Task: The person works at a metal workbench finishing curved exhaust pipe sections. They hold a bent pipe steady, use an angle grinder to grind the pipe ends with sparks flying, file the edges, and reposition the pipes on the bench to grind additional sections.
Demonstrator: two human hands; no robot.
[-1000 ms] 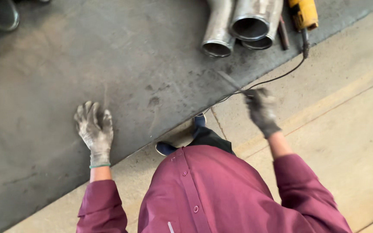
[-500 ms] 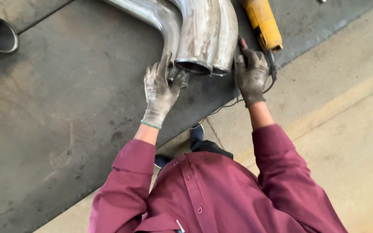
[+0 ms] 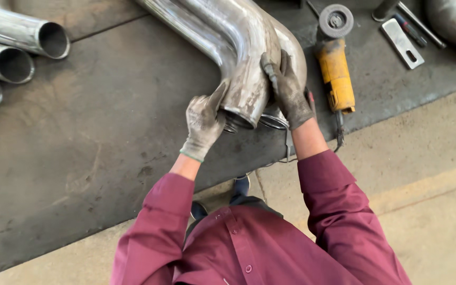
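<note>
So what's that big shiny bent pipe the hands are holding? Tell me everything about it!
The bent metal pipe is a wide, silvery steel elbow with dull, scuffed patches and a round open end facing the person. It lies on the dark metal sheet, curving away toward the top left. The gloved left hand grips its open end, and the gloved right hand presses on its side. A yellow angle grinder lies beside it.

A metal workshop is shown. Bent steel pipes [image 3: 228,47] and cut pipe ends [image 3: 22,39] are laid on a dark, stained steel plate [image 3: 91,148] beside a concrete floor [image 3: 428,179]. A yellow angle grinder [image 3: 336,68] and a flat wrench [image 3: 402,43] are seen nearby, and dirty work gloves [image 3: 204,124] are worn.
</note>
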